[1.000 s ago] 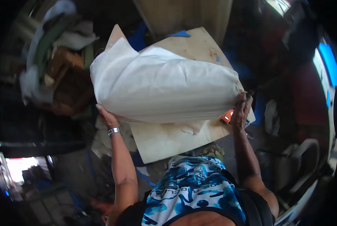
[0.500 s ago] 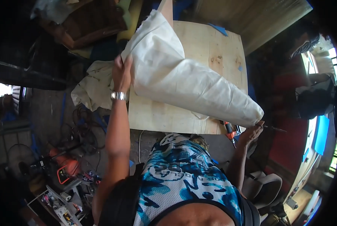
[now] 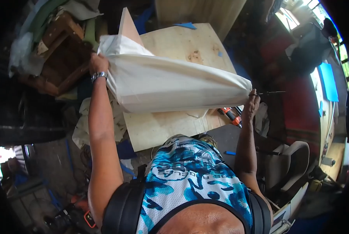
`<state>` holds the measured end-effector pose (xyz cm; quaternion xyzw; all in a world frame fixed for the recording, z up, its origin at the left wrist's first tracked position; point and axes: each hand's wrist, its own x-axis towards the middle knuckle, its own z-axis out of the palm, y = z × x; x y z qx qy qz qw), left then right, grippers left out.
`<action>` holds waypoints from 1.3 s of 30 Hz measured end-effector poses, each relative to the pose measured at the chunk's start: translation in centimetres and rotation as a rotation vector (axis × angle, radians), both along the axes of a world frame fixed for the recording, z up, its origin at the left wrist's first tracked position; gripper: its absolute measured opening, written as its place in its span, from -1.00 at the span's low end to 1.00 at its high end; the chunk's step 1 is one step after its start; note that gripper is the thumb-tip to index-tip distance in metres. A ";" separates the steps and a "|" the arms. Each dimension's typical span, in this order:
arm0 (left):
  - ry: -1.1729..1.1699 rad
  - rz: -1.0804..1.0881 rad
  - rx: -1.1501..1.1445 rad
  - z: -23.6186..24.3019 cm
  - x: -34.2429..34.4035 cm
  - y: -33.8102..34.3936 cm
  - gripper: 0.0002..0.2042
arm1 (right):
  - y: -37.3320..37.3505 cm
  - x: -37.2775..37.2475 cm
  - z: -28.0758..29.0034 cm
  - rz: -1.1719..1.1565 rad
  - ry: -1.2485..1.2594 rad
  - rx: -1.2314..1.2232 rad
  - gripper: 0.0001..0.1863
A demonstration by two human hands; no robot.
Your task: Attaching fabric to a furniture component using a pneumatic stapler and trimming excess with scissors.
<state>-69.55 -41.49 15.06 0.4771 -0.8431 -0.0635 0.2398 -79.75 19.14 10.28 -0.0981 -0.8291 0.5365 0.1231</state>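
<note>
A sheet of white fabric (image 3: 178, 80) stretches between my two hands above a plywood-topped table (image 3: 158, 130). My left hand (image 3: 99, 64), with a metal watch on the wrist, is closed on the fabric's left end. At its right end, my right hand (image 3: 252, 103) grips the gathered corner. A slim, dark, pointed tool (image 3: 272, 92), which looks like scissors, sticks out to the right from that same hand. Behind the fabric's left part rises a pale pointed board (image 3: 128, 29); its lower portion is hidden by the cloth.
An orange and black power tool (image 3: 231, 116) lies at the table's near right edge, close to my right forearm. Crumpled cream cloth (image 3: 82, 124) hangs at the left. A wooden frame (image 3: 63, 46) is at the far left, a grey seat (image 3: 289, 165) at the near right.
The fabric has gone from bunched folds to a flatter, tauter stretch. My left hand has moved left, my right hand up and slightly left in the picture. The view has shifted too.
</note>
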 end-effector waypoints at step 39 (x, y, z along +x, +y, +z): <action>-0.058 -0.576 0.379 7.8 1.3 20.3 -0.65 | 11.2 -5.5 10.9 1.671 -0.771 0.282 -0.31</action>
